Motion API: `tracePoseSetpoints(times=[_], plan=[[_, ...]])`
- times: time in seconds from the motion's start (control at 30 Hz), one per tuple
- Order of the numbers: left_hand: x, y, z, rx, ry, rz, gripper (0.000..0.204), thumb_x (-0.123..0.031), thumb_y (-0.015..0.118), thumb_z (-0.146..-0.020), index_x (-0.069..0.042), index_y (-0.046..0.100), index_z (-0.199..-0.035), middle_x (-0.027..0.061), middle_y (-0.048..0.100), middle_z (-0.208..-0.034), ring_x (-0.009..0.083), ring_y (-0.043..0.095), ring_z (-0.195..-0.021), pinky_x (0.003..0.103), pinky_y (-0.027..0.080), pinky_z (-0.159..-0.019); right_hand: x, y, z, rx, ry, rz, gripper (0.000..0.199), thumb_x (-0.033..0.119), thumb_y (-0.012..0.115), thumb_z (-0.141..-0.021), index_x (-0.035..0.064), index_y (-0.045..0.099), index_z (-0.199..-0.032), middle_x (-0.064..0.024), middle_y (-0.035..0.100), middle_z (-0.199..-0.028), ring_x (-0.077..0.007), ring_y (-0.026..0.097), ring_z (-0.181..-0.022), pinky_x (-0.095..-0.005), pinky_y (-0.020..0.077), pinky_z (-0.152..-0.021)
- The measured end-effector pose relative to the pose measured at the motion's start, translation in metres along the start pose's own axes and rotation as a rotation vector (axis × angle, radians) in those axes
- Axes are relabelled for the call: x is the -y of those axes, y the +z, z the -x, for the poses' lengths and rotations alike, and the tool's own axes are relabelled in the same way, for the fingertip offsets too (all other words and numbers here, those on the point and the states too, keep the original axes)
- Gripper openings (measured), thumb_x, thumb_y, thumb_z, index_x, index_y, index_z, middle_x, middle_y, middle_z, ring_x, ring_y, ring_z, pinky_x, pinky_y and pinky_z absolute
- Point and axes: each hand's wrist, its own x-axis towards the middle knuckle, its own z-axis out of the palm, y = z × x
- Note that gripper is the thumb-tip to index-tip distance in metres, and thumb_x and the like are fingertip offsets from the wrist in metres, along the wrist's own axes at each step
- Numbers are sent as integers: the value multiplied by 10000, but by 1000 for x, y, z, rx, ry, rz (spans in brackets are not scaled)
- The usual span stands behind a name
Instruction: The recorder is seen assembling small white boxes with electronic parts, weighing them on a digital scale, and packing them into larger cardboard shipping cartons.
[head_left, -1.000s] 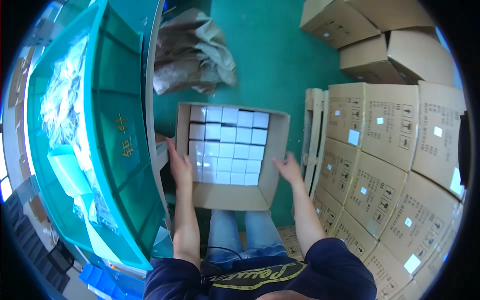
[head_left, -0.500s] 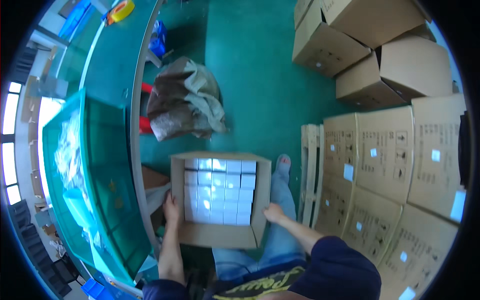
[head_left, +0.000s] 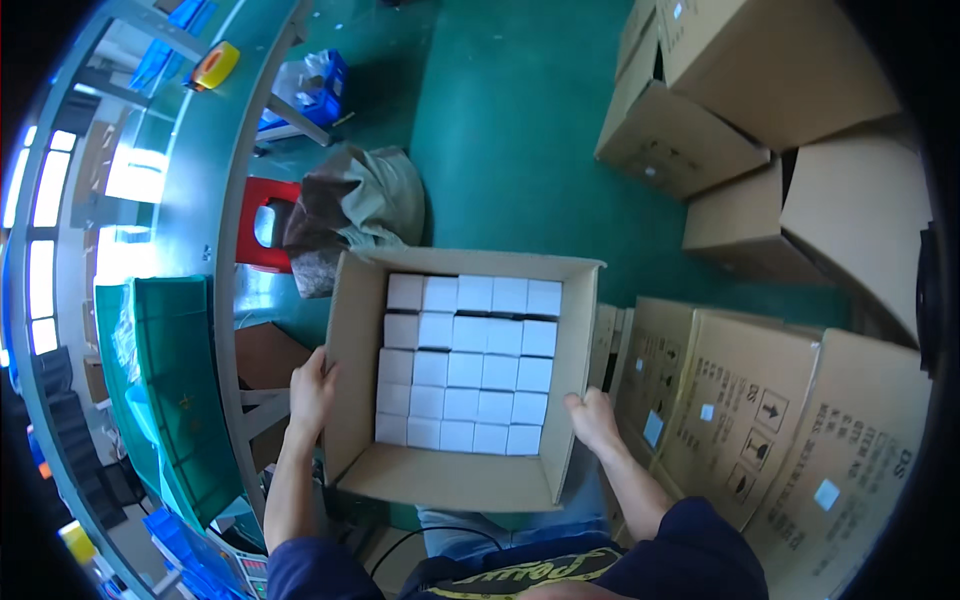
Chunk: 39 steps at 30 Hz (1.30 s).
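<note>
In front of me is an open cardboard box (head_left: 450,480), its top flaps not seen standing out. Rows of small white boxes (head_left: 465,370) fill most of its inside, with a gap along the near side. My left hand (head_left: 314,390) grips the left wall, fingers closed round its edge. On the opposite wall, my right hand (head_left: 594,418) is closed the same way. The carton's underside is hidden from me.
At left runs a long green-topped bench (head_left: 240,180) bearing a green crate (head_left: 185,400) and a tape roll (head_left: 214,66). A red stool (head_left: 258,225) with a draped cloth (head_left: 375,200) stands ahead. Stacked cartons (head_left: 750,400) line the right; more open cartons (head_left: 690,140) lie beyond.
The box with its white boxes has come up closer to my view and looks larger. Both hands moved with it, still gripping its sides. My view has shifted too.
</note>
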Motion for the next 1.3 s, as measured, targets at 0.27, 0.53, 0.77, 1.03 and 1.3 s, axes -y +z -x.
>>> tracePoseSetpoints(times=[0.27, 0.53, 0.77, 1.03, 1.3], plan=[[-26, 79, -143, -149, 90, 8, 253, -143, 597, -839, -8, 543, -1046, 294, 620, -948, 486, 584, -925, 503, 476, -775, 50, -56, -128, -127, -13, 217, 465, 289, 555, -871, -119, 584, -1092, -337, 603, -1152, -427, 601, -1090, -454, 480, -912], [-3, 158, -266, -415, 80, 171, 570, -54, 537, -829, -75, 453, -1392, 240, 596, -1240, 410, 575, -1129, 465, 468, -954, 88, -43, -328, -427, -369, 250, 329, 242, 540, -807, -20, 684, -944, -286, 662, -1014, -457, 615, -1012, -491, 489, -899], [80, 95, 57, 291, 193, 55, 540, -344, 608, -857, -55, 518, -1304, 237, 608, -1206, 412, 604, -1062, 493, 489, -917, 73, -25, -209, -455, -374, 598, 633, 137, 593, -837, -14, 372, -1411, -292, 511, -1294, -462, 481, -1220, -483, 397, -1050], [158, -67, 411, 249, -312, 569, 325, -387, 588, -904, -108, 691, -1036, 114, 713, -980, 271, 665, -905, 382, 508, -824, 270, 210, 188, 628, -811, 26, 267, 88, 606, -949, -1, 614, -1201, -77, 643, -1100, -151, 613, -986, -281, 501, -865], [277, -165, 459, 490, -333, 505, 320, -315, 640, -846, -96, 682, -1075, 101, 713, -1014, 273, 665, -953, 367, 508, -831, 461, 453, 335, 711, -1711, 573, 227, 106, 594, -923, 23, 657, -1125, -142, 694, -1063, -235, 679, -944, -338, 510, -833]])
